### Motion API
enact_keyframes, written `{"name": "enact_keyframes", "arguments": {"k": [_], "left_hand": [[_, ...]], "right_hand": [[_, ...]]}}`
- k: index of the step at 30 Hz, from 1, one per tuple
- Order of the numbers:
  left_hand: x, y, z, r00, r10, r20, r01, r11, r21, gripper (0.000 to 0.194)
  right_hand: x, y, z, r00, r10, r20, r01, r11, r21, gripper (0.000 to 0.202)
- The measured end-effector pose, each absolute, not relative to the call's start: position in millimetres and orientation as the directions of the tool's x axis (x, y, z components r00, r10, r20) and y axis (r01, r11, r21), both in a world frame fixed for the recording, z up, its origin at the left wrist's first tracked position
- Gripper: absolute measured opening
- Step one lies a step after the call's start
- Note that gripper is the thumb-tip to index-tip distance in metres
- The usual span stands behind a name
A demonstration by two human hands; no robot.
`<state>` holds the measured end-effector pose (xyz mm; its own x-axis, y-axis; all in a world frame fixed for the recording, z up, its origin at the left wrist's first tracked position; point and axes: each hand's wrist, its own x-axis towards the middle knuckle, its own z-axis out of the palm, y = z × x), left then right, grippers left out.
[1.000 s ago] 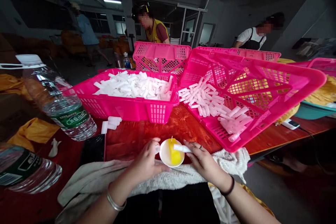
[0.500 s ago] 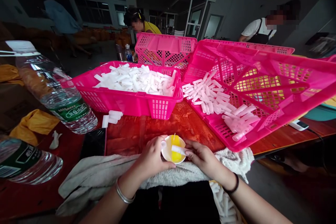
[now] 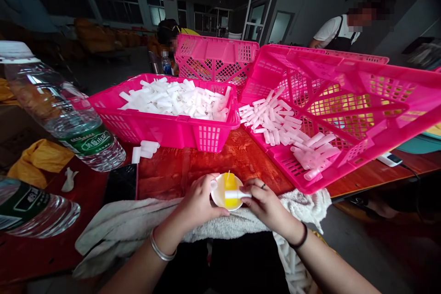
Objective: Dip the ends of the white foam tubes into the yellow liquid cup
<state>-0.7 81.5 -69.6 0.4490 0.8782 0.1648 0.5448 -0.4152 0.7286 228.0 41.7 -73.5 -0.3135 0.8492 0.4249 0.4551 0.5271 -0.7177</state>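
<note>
My left hand [image 3: 199,196] is closed around the rim of a small white bowl [image 3: 218,198], with the thumb along its near side. A short white tube end [image 3: 214,185] shows by its fingertips. Inside the bowl stands a yellow piece [image 3: 229,180] with a thin pale stick at its top. Pinched in my right hand [image 3: 264,200] is a white plastic tube [image 3: 233,195], held level across the bowl in front of the yellow piece. Below both hands, a pale towel [image 3: 220,230] lies along the table edge.
A pink basket [image 3: 165,133] heaped with white tubes stands behind the hands. Right of it, a tilted pink basket [image 3: 361,158] holds more tubes. Several loose tubes [image 3: 146,149], a black phone [image 3: 120,183] and a large water bottle [image 3: 93,142] are on the left. Co-workers are beyond.
The white tube in my right hand has swung from slanted to nearly level over the bowl. The view has shifted slightly, and the person at far left has moved toward the left edge.
</note>
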Motion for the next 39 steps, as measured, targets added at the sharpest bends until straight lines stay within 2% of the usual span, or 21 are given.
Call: {"name": "enact_keyframes", "arguments": {"k": [2, 5, 7, 12, 14, 17, 19, 22, 24, 26, 28, 29, 31, 33, 34, 35, 37, 39], "left_hand": [[-1, 82, -70, 0.45, 0.878, 0.162, 0.543, -0.414, 0.731, 0.089], [-2, 83, -71, 0.451, 0.877, 0.165, 0.534, -0.413, 0.738, 0.088], [-3, 83, -72, 0.454, 0.873, 0.176, 0.524, -0.421, 0.74, 0.087], [-2, 82, -73, 0.45, 0.876, 0.176, 0.53, -0.42, 0.736, 0.088], [-2, 82, -71, 0.446, 0.879, 0.167, 0.535, -0.412, 0.738, 0.087], [-2, 82, -69, 0.448, 0.879, 0.164, 0.53, -0.409, 0.743, 0.084], [-2, 82, -69, 0.444, 0.88, 0.169, 0.527, -0.409, 0.745, 0.085], [-3, 82, -70, 0.438, 0.883, 0.167, 0.531, -0.404, 0.745, 0.086], [-2, 82, -69, 0.441, 0.883, 0.161, 0.529, -0.401, 0.748, 0.086], [-2, 82, -69, 0.445, 0.88, 0.163, 0.519, -0.402, 0.754, 0.084], [-2, 82, -69, 0.444, 0.88, 0.168, 0.514, -0.404, 0.756, 0.084], [-2, 83, -70, 0.445, 0.88, 0.167, 0.516, -0.405, 0.754, 0.084], [-2, 83, -71, 0.455, 0.876, 0.161, 0.526, -0.411, 0.745, 0.085], [-3, 84, -72, 0.468, 0.861, 0.197, 0.526, -0.451, 0.721, 0.087], [-5, 84, -71, 0.471, 0.848, 0.242, 0.517, -0.488, 0.703, 0.086], [-6, 84, -70, 0.467, 0.835, 0.293, 0.507, -0.524, 0.685, 0.078], [-10, 84, -62, 0.453, 0.82, 0.35, 0.489, -0.557, 0.671, 0.047], [-13, 82, -51, 0.475, 0.817, 0.327, 0.486, -0.554, 0.676, 0.017]], "right_hand": [[227, 41, -72, -0.339, 0.811, 0.478, 0.453, 0.586, -0.672, 0.013], [225, 40, -72, -0.276, 0.879, 0.388, 0.384, 0.471, -0.794, 0.018], [223, 39, -73, -0.236, 0.912, 0.337, 0.384, 0.406, -0.829, 0.018], [222, 37, -76, -0.305, 0.809, 0.502, 0.492, 0.585, -0.644, 0.012], [222, 38, -78, -0.262, 0.851, 0.455, 0.444, 0.525, -0.726, 0.013], [223, 39, -79, -0.195, 0.936, 0.294, 0.358, 0.347, -0.867, 0.021], [224, 40, -78, -0.215, 0.92, 0.328, 0.407, 0.39, -0.826, 0.015], [224, 39, -75, -0.296, 0.833, 0.467, 0.473, 0.553, -0.686, 0.006], [223, 38, -75, -0.271, 0.857, 0.438, 0.428, 0.515, -0.743, 0.006], [222, 37, -77, -0.224, 0.923, 0.313, 0.35, 0.376, -0.858, 0.014], [223, 37, -78, -0.215, 0.943, 0.254, 0.342, 0.316, -0.885, 0.017], [224, 37, -78, -0.227, 0.929, 0.293, 0.385, 0.362, -0.849, 0.015], [228, 38, -78, -0.294, 0.842, 0.453, 0.504, 0.539, -0.675, 0.011], [232, 38, -77, -0.379, 0.725, 0.574, 0.545, 0.677, -0.495, 0.017], [233, 37, -76, -0.388, 0.7, 0.599, 0.541, 0.699, -0.467, 0.019], [233, 37, -74, -0.358, 0.706, 0.611, 0.533, 0.692, -0.487, 0.018], [230, 36, -69, -0.22, 0.769, 0.601, 0.492, 0.619, -0.612, 0.012], [224, 33, -61, -0.085, 0.828, 0.554, 0.409, 0.536, -0.739, 0.013]]}}
